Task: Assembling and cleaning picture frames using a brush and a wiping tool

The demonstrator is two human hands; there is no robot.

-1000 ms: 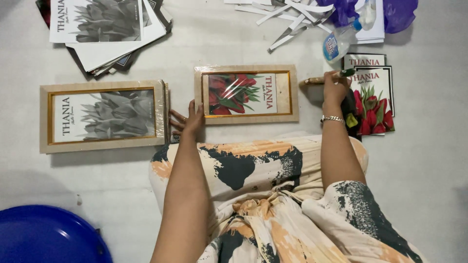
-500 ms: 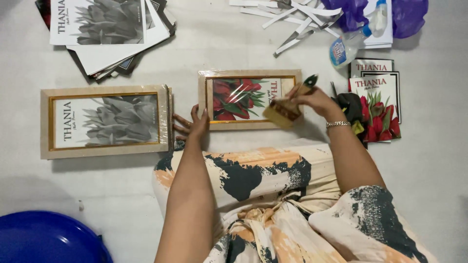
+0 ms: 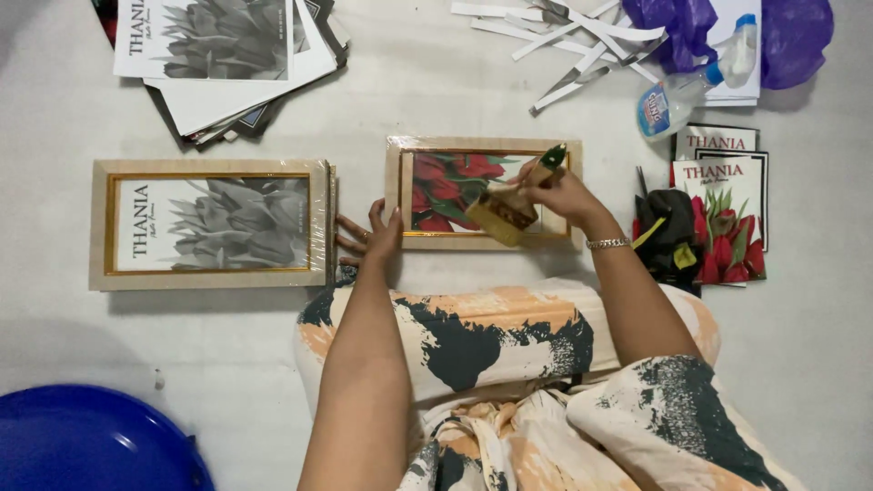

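Brush (image 3: 511,207) now over framed picture (image 3: 455,193)

Under the right hand's (image 3: 556,193) fingers, a wood-handled brush (image 3: 514,205) with pale bristles lies on a glossy film-wrapped frame (image 3: 482,144) of pale matt wood. Beyond the left hand's (image 3: 375,238) fingertips, a second frame (image 3: 211,282) has crinkled shiny plastic wrap and a gilt inner edge.

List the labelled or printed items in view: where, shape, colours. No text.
Spray bottle: top right, lying down, clear with blue label.
Grey print stack: top left, rectangular, white margins.
Wrapped grey frame: left, beige with gold inner edge.
Red tulip frame: centre, beige, under right hand with brush.
Tulip prints: right, red and white.
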